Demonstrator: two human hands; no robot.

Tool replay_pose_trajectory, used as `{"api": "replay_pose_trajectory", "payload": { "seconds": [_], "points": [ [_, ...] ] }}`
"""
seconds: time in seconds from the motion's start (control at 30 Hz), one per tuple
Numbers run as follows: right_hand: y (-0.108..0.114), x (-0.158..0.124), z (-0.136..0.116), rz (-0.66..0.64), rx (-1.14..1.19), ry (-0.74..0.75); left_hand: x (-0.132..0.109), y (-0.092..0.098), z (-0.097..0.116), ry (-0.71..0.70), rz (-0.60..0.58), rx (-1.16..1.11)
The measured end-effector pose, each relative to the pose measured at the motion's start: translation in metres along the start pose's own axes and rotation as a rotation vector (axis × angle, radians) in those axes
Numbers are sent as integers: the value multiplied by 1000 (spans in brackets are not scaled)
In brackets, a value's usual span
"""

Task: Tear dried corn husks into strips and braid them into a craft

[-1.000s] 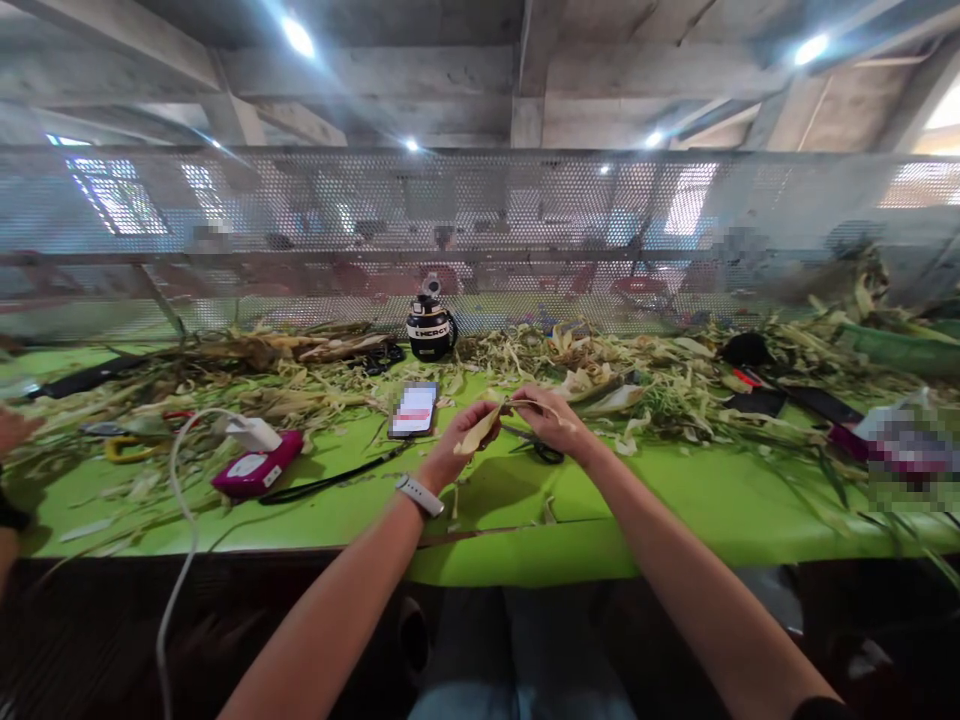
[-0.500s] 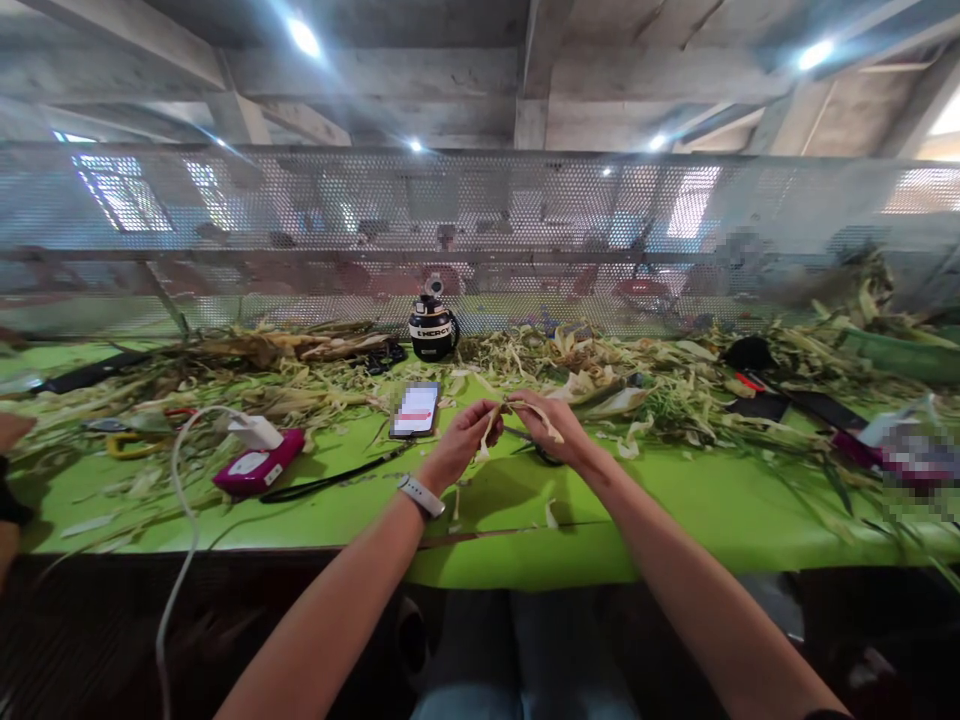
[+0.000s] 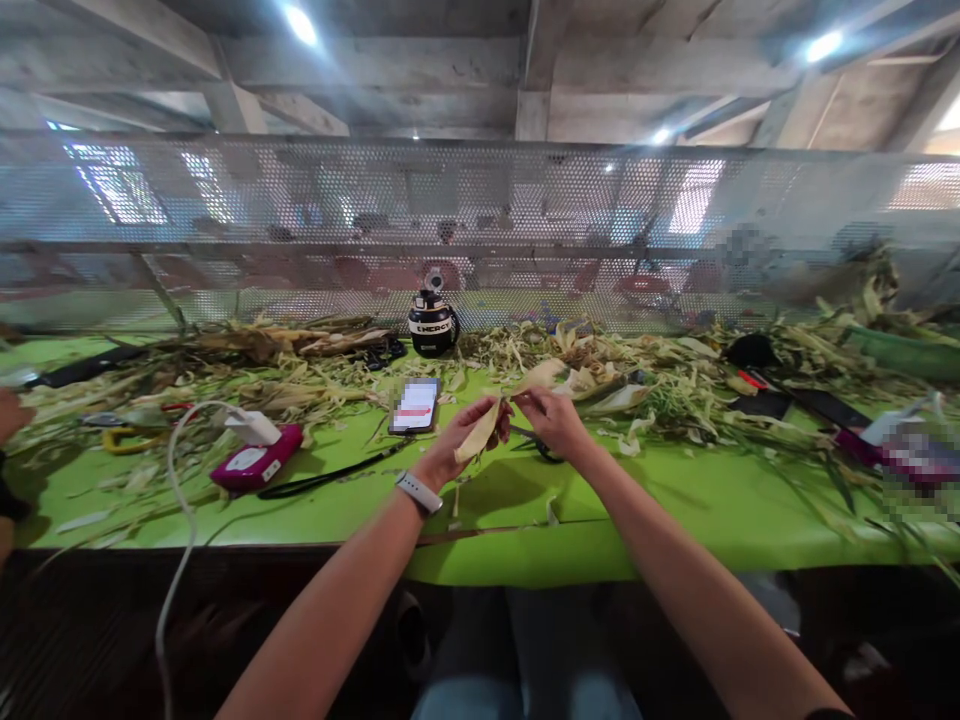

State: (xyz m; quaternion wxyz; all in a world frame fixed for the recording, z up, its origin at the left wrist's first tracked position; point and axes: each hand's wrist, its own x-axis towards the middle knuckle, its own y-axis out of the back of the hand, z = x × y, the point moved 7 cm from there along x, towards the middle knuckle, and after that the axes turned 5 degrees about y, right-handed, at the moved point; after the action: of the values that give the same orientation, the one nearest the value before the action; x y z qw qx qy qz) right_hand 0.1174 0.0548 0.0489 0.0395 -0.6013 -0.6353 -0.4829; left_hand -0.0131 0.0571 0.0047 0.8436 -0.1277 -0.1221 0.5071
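Observation:
My left hand [image 3: 455,447], with a white watch on its wrist, is closed on the lower part of a pale yellow corn husk strip [image 3: 486,424]. My right hand [image 3: 553,422] pinches the same husk strip at its upper end, and a wider leaf of it sticks up to the right. Both hands hover just above the green table [image 3: 675,510]. Black scissors [image 3: 541,449] lie on the table under my right hand. A smartphone [image 3: 415,405] lies face up just left of my hands.
Dry corn husks [image 3: 645,375] are heaped along the back of the table under a perforated metal screen. A black jug [image 3: 432,326] stands behind the phone. A pink power bank [image 3: 256,463] with a white plug and cable lies at left. Another person's hand [image 3: 10,414] shows at the far left.
My hands have turned the husk: its strip now hangs below my left hand and a broad leaf stands up beyond my right hand. The view has shifted slightly down.

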Motion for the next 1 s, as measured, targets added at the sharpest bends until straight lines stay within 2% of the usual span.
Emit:
{"api": "replay_pose_trajectory", "payload": {
  "seconds": [0.1, 0.17, 0.33, 0.4, 0.5, 0.53, 0.57, 0.67, 0.77, 0.87, 1.0],
  "points": [
    [2, 3, 1, 48, 95, 3, 0, 7, 9, -74, 105, -55],
    [-3, 3, 7, 16, 139, -42, -2, 9, 13, -93, 167, -68],
    [-24, 0, 15, -153, 228, -114, -3, 0, 15, -95, 117, -28],
    [-19, 0, 9, -93, 134, -89, -2, 1, 16, -141, 128, 30],
    [4, -1, -7, 137, -97, -37, -2, 9, 21, -251, 242, 178],
    [6, -2, -12, 155, -119, -28, -3, 11, 23, -281, 282, 241],
    [4, -3, -16, 118, -98, -26, -3, 13, 25, -304, 311, 307],
    [-20, -5, -20, -127, 61, -63, -4, 14, 29, -369, 345, 486],
    [-36, -8, -16, -227, 216, -126, -6, 14, 31, -419, 375, 600],
    [-46, -11, -13, -325, 316, -175, -5, 17, 28, -383, 404, 607],
    [-55, -17, -17, -473, 374, -183, -4, 21, 22, -295, 440, 498]
  ]
}}
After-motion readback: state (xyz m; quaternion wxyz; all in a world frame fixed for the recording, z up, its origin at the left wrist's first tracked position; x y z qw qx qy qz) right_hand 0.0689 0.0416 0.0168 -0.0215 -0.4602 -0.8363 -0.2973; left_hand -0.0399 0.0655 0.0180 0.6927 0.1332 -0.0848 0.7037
